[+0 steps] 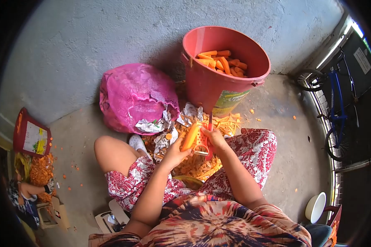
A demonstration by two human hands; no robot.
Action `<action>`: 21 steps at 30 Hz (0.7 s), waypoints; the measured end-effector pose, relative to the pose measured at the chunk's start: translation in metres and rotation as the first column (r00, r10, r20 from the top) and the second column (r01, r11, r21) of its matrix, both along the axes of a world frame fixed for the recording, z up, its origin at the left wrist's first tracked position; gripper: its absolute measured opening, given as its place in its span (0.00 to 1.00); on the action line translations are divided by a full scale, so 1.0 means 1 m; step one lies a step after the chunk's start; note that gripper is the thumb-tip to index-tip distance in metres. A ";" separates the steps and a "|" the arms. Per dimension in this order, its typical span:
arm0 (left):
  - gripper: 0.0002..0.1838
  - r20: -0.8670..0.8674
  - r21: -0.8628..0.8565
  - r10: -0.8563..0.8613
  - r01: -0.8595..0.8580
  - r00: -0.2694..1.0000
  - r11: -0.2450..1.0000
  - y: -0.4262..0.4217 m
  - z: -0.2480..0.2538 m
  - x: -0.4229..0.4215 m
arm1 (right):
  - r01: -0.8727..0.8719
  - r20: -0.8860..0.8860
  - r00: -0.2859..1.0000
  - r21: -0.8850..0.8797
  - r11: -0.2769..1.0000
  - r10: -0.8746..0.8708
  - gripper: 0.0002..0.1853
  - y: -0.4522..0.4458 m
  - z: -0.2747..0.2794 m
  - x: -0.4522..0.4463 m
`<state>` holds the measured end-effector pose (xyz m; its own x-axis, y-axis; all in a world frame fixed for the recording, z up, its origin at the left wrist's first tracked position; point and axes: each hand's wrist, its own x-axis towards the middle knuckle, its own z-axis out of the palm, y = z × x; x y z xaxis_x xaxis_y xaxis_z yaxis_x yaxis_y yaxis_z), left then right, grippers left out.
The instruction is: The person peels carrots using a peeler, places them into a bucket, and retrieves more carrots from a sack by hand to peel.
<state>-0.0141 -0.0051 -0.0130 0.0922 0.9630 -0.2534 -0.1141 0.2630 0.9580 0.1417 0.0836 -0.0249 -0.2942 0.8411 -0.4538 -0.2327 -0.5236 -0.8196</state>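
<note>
My left hand (pixel 174 155) is closed around a peeled carrot (pixel 190 137), which points up and away from me. My right hand (pixel 215 138) grips a red-orange peeler (pixel 201 142) with a perforated plate and a pale blade at its near end. The peeler is right beside the carrot; whether they touch I cannot tell. Below both hands lies a heap of carrot peelings (pixel 202 166), partly over a yellowish container rim (pixel 188 179). Crumpled newspaper (pixel 161 142) lies left of the heap.
A large red bucket (pixel 202 88) holding several carrots (pixel 224 64) stands by the wall. Left of it slumps a pink mesh sack (pixel 132 96). Another person (pixel 24 193) sits far left near a second red bucket (pixel 22 131). A white bowl (pixel 315 208) and blue bicycle (pixel 338 111) are right.
</note>
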 end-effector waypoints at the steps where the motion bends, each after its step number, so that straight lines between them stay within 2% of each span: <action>1: 0.20 -0.068 -0.004 -0.015 0.015 0.998 1.000 0.001 -0.006 -0.002 | 0.000 0.038 0.999 0.037 0.999 -0.001 0.08 -0.002 0.003 -0.002; 2: 0.21 -0.136 -0.009 -0.029 0.029 0.990 1.000 0.003 -0.014 -0.003 | -0.065 0.083 0.995 0.076 0.995 0.058 0.08 -0.002 0.001 -0.001; 3: 0.26 -0.262 0.095 0.026 -0.001 0.965 0.995 0.004 -0.018 -0.002 | -0.130 0.129 0.985 0.110 0.985 0.116 0.08 -0.002 0.002 -0.001; 4: 0.27 -0.348 0.126 0.066 -0.023 0.935 0.992 0.004 -0.022 -0.001 | -0.196 0.178 0.969 0.141 0.971 0.170 0.08 -0.003 0.003 -0.001; 6: 0.30 -0.509 0.194 0.144 -0.050 0.849 0.980 0.003 -0.023 0.001 | -0.270 0.311 0.930 0.220 0.937 0.195 0.09 -0.006 0.004 -0.002; 8: 0.32 -0.560 0.243 0.151 -0.013 0.814 0.970 0.003 -0.018 -0.001 | -0.335 0.445 0.871 0.228 0.914 0.208 0.10 -0.006 0.005 -0.002; 9: 0.33 -0.583 0.267 0.159 0.004 0.797 0.964 0.004 -0.013 -0.001 | -0.351 0.478 0.844 0.149 0.924 0.243 0.10 -0.006 0.014 -0.001; 12: 0.34 -0.548 0.312 0.136 0.050 0.825 0.949 0.003 0.006 0.000 | -0.332 0.492 0.847 0.192 0.923 0.202 0.10 -0.007 0.017 -0.003; 15: 0.34 -0.551 0.397 0.330 -0.107 0.767 0.912 0.002 0.014 0.006 | -0.281 0.482 0.859 0.162 0.946 0.172 0.10 -0.009 0.032 -0.001; 18: 0.32 -0.633 0.296 0.330 -0.175 0.700 0.939 0.002 0.025 0.005 | -0.301 0.583 0.803 0.217 0.929 0.124 0.10 -0.003 0.024 0.004; 21: 0.28 -0.691 0.447 0.425 -0.116 0.584 0.887 0.005 0.001 -0.001 | -0.383 0.637 0.752 0.211 0.899 0.170 0.10 -0.004 0.030 0.007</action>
<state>-0.0149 -0.0003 -0.0118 -0.2617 0.9390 0.2229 0.6723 0.0117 0.7402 0.1485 0.0793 0.0048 -0.2991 0.8893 -0.3460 0.4657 -0.1804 -0.8663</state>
